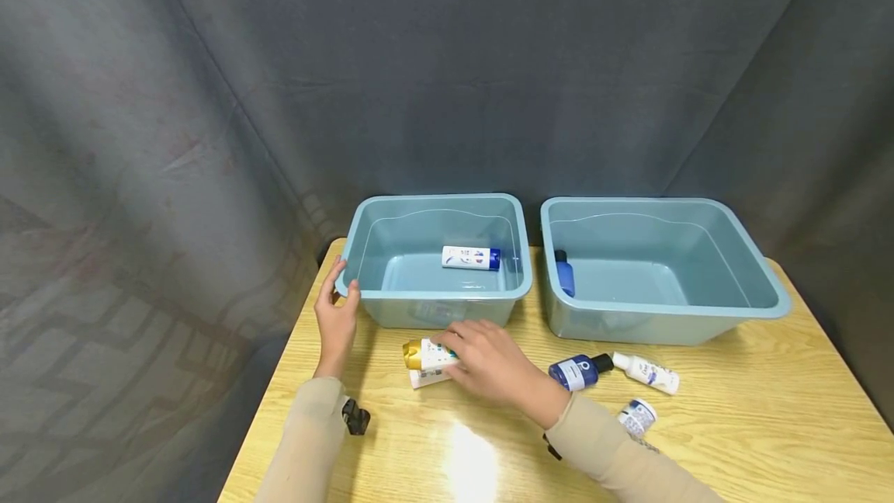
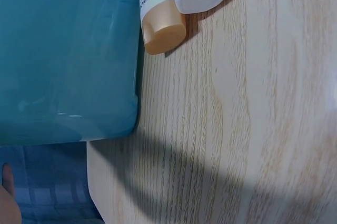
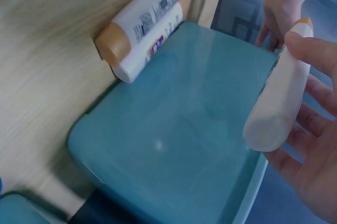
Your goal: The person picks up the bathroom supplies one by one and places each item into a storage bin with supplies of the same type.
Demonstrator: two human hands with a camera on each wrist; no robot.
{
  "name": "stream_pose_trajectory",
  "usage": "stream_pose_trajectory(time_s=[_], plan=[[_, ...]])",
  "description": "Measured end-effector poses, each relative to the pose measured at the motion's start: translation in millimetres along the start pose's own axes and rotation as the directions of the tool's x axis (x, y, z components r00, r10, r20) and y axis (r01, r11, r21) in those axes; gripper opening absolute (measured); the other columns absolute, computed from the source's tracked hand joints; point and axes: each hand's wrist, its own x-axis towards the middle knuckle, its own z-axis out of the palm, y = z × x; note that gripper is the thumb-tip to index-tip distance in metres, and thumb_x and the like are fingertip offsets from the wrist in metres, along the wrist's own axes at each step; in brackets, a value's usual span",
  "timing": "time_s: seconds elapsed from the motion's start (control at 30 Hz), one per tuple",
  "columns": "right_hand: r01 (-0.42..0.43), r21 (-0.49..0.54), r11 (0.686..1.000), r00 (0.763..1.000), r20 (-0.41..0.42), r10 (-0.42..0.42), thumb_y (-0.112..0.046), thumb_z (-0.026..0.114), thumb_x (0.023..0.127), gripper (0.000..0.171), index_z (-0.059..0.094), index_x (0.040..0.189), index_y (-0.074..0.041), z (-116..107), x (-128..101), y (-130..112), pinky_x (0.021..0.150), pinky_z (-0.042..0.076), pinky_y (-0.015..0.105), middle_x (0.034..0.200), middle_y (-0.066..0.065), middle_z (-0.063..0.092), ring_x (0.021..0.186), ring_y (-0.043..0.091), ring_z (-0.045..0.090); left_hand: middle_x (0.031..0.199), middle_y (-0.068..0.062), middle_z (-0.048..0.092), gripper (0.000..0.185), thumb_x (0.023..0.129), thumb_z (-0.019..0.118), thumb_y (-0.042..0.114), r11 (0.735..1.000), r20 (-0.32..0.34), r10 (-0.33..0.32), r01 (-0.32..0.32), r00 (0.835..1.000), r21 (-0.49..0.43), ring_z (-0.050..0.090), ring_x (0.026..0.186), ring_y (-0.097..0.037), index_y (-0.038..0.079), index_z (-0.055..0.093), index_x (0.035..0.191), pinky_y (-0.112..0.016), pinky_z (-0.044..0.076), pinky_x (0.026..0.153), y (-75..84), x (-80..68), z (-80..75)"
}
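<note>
On the table [image 1: 768, 425], going from the left, the left hand [image 1: 337, 322] is resting against the corner of the left tub [image 1: 363, 286], its fingers straight and lightly spread along the rim. Inside that tub a white bottle [image 1: 469, 258] is lying on its side. Just in front of it the right hand [image 1: 489, 362] is reaching over two bottles, a gold-capped one [image 1: 422, 354] and another [image 1: 427, 378] touching it; the right wrist view shows its fingers curling around a pale tube [image 3: 278, 109]. Farther right, a blue bottle [image 1: 579, 371], a white one [image 1: 646, 372] and a small jar [image 1: 637, 416] are lying before the right tub [image 1: 761, 286], which is holding a blue bottle [image 1: 564, 274].
</note>
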Motion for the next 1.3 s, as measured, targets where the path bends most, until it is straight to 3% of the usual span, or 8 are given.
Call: stream_pose_trajectory(time_s=[0.4,0.9,1.3], plan=[[0.021,-0.019,1.000,1.000,-0.012,-0.021,-0.028,0.079,0.084,0.044,0.067,0.123,-0.013,-16,9,10,0.090,0.053,0.038,0.110,0.002,0.068,0.100,0.019,0.065,0.149,-0.022,0.044,0.041,0.095,0.058,-0.001,1.000,-0.010,-0.022,0.022,1.000,-0.009,0.042,0.133,-0.032,-0.008,0.054,0.136,-0.032,0.034,0.091,-3.3,0.9,0.5],[0.055,-0.045,0.997,0.998,-0.032,-0.057,-0.027,0.081,0.083,0.044,0.067,0.122,-0.014,-27,23,14,0.088,0.053,0.037,0.109,0.001,0.068,0.100,0.020,0.066,0.150,-0.023,0.043,0.041,0.096,0.057,-0.001,1.000,-0.005,-0.010,0.010,1.000,-0.012,0.039,0.137,-0.033,-0.008,0.053,0.136,-0.056,0.031,0.097,-3.8,1.2,-1.5],[0.066,-0.049,0.997,0.997,-0.033,-0.068,-0.027,0.080,0.084,0.042,0.068,0.122,-0.013,-43,43,20,0.088,0.053,0.035,0.107,0.001,0.068,0.097,0.018,0.065,0.148,-0.024,0.045,0.040,0.095,0.057,-0.003,1.000,-0.028,0.004,-0.004,1.000,-0.005,0.042,0.134,-0.033,-0.010,0.055,0.134,-0.034,0.036,0.092,-0.9,-0.3,1.0]])
